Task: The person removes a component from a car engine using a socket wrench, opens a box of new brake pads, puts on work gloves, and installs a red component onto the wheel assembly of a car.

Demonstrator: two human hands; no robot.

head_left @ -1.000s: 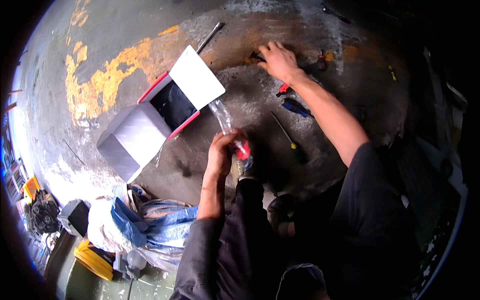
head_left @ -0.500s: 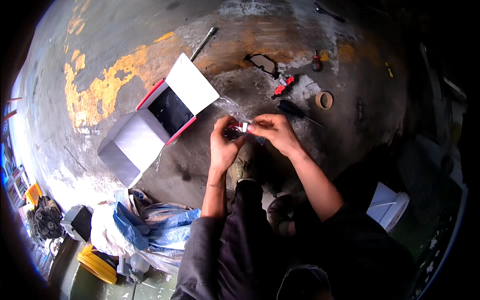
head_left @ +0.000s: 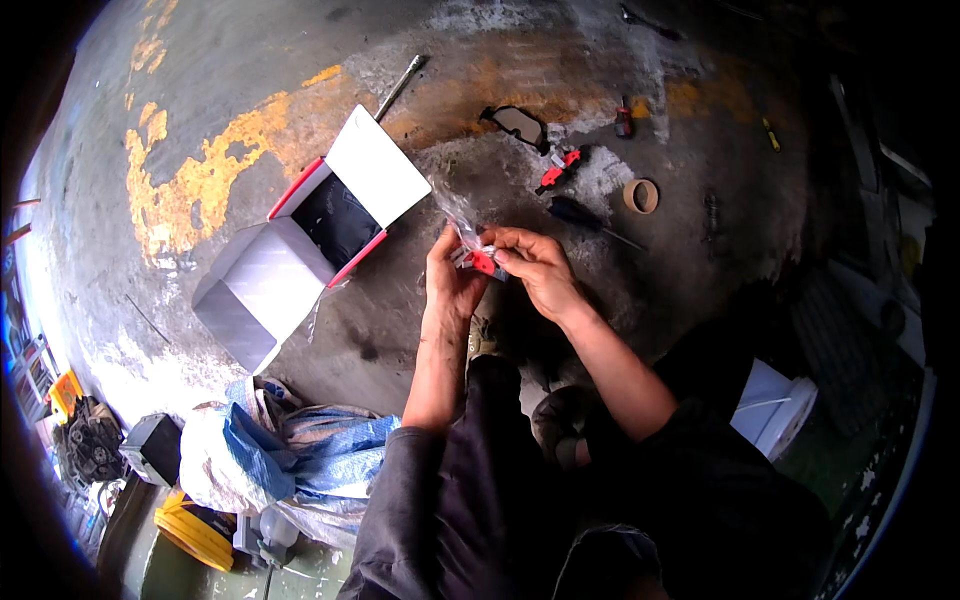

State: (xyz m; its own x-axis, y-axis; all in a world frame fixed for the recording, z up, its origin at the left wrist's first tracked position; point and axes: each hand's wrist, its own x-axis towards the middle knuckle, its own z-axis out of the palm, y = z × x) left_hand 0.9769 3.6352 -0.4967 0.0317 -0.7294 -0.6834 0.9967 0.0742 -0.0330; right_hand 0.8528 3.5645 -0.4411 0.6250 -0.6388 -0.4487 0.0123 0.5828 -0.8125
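Any print on the clear plastic packet (head_left: pixel 459 211) is too small to read. The left hand (head_left: pixel 455 275) and right hand (head_left: pixel 537 270), both partly closed, grip it between them around a red piece (head_left: pixel 482 262). An open box (head_left: pixel 378 165) stands left of the left hand.

Pretty scuffed grey concrete floor (head_left: pixel 250 60), flaky yellow paint (head_left: pixel 168 205) toward its far-left corner; left edge super bright, right edge dark.

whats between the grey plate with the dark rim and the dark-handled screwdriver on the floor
The head view shows a red-and-black piece between the grey plate and the dark-handled screwdriver.
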